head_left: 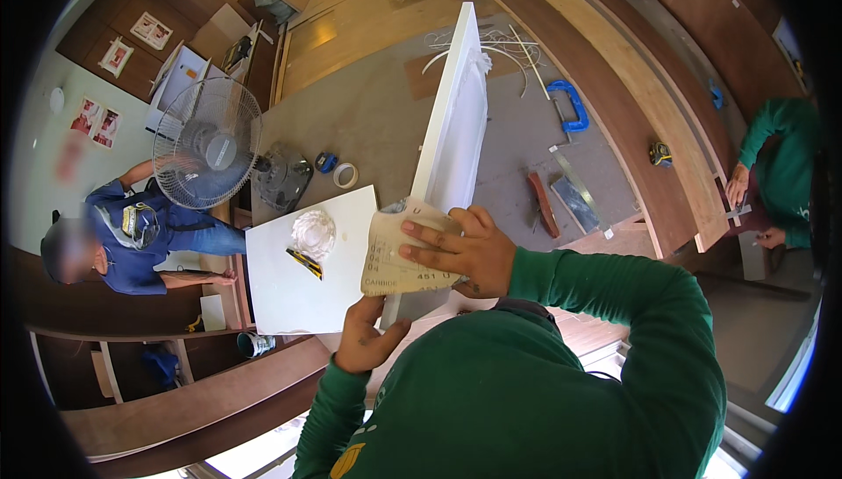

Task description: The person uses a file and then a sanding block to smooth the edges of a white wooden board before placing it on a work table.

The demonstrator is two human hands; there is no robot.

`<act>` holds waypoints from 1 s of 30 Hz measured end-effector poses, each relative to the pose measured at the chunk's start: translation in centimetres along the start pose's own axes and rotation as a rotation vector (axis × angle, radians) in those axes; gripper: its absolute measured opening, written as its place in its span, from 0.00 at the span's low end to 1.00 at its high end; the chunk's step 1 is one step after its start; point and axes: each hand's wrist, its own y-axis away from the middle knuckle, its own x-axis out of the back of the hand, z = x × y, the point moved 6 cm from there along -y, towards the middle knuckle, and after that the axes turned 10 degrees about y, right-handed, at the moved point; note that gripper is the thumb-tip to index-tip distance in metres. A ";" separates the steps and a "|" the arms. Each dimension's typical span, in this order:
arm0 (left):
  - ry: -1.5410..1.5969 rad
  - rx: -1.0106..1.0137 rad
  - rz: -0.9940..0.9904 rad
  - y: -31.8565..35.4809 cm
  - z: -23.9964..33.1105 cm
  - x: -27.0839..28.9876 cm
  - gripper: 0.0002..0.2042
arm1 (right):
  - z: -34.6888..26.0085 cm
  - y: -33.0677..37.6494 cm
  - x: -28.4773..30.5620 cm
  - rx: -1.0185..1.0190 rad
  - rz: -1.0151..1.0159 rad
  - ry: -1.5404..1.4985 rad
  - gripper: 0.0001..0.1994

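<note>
A long white panel (458,110) stands on its edge and runs away from me across the work table. Over its near end lies a beige sheet of sandpaper (381,255), printed side up and bent along the panel's edge. My right hand (478,255) holds the sandpaper there, its fingers stretched across the sheet and its thumb side hidden. Below it, my left hand (370,339) grips the panel's near end, with some fingertips tucked behind the sandpaper. Left of the panel, a white board (285,290) carries a mound of white paste (313,232) and a yellow-black utility knife (304,263).
A fan (210,146), tape roll (346,175) and blue tape measure (325,162) stand leftward. Rightward lie a blue clamp (570,106), a sanding block (574,201) and long wood boards (605,93). One person (140,225) is left, another (781,172) right.
</note>
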 end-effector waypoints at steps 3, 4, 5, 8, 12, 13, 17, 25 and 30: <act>-0.040 0.079 -0.056 -2.8 3.3 -0.1 0.35 | 3.4 -1.3 0.4 -0.042 -0.022 0.070 0.51; -0.139 0.050 -0.046 -3.8 4.4 -0.4 0.36 | 6.0 -2.3 0.2 -0.078 0.014 0.127 0.50; -0.233 0.021 -0.044 -5.0 5.3 -1.0 0.37 | 9.0 -3.1 0.0 -0.120 0.046 0.188 0.50; -0.525 -0.070 -0.025 -8.5 6.2 -2.2 0.33 | 17.5 -4.8 -0.5 -0.240 0.175 0.270 0.46; -0.712 -0.079 0.027 -10.3 5.3 -2.6 0.31 | 13.0 -4.3 -0.9 -0.078 0.056 0.078 0.39; -0.758 -0.049 0.021 -10.2 5.1 -2.8 0.31 | 10.8 -3.6 -0.9 0.021 0.015 0.009 0.38; -0.843 -0.065 0.021 -10.5 5.4 -3.6 0.34 | 19.8 -7.6 -0.6 -0.171 0.103 0.074 0.34; -0.866 -0.059 0.021 -10.9 5.4 -4.3 0.35 | 24.1 -7.9 -0.6 -0.191 0.198 0.000 0.29; -0.865 -0.041 0.014 -10.8 5.3 -4.5 0.35 | 24.9 -7.2 0.2 -0.137 0.133 0.086 0.30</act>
